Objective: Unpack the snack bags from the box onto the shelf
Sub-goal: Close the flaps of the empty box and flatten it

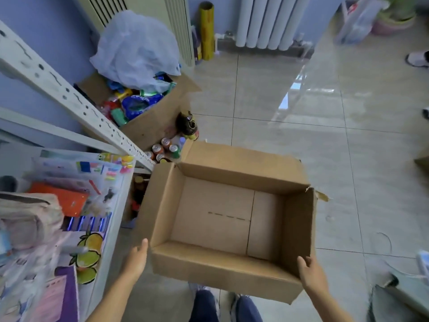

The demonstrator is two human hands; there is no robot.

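Both hands, left hand (137, 259) and right hand (310, 273), held the box (222, 219) by its sides, fingers loosely on cardboard; it looked empty, so unpacking onto the shelf (116, 182) seemed finished.

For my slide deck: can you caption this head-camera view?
Both hands, left and right, hold an empty cardboard box beside a stocked shelf.

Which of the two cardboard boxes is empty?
The near box between the left hand and right hand; the far box by the shelf post holds colourful packets.
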